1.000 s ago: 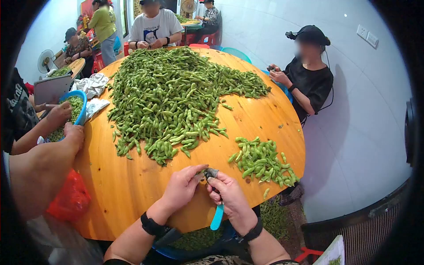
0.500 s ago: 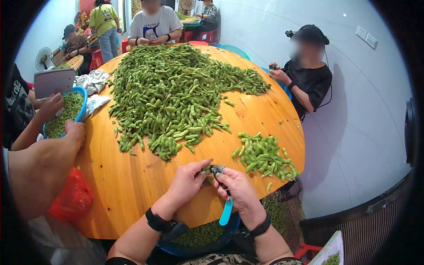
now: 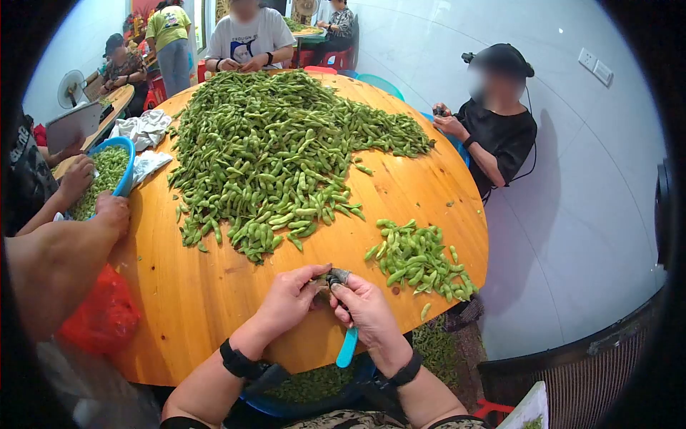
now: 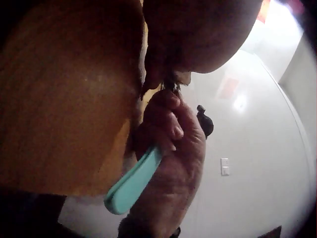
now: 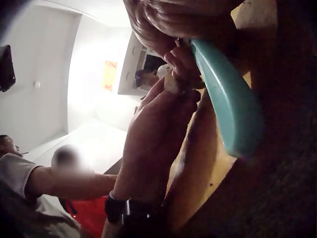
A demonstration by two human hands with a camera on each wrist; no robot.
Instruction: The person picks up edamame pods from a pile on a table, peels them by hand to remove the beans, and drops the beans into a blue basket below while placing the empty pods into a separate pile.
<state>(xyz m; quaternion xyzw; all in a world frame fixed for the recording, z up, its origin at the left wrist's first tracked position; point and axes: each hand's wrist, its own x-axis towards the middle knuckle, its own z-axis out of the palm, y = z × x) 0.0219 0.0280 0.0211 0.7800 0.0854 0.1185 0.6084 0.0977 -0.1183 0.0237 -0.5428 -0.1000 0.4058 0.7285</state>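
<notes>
Showing handwork in progress, on the near side of the large pod heap (image 3: 264,150): the right hand (image 3: 368,311) grips a turquoise-handled tool (image 3: 347,348); the left hand (image 3: 286,297) meets it fingertip to fingertip, though whether it pinches a pod cannot be told. A small pod pile (image 3: 418,257) lies right of the heap, nearer. Judged by the heap, much remains untouched; how much is finished is unclear. Lettering on the white shirt (image 3: 246,43) beyond the heap is not reliably legible.

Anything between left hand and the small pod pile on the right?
Yes: the right hand, holding the turquoise-handled tool, lies between the left hand and the small pod pile. Past it, only bare tabletop shows.
</notes>
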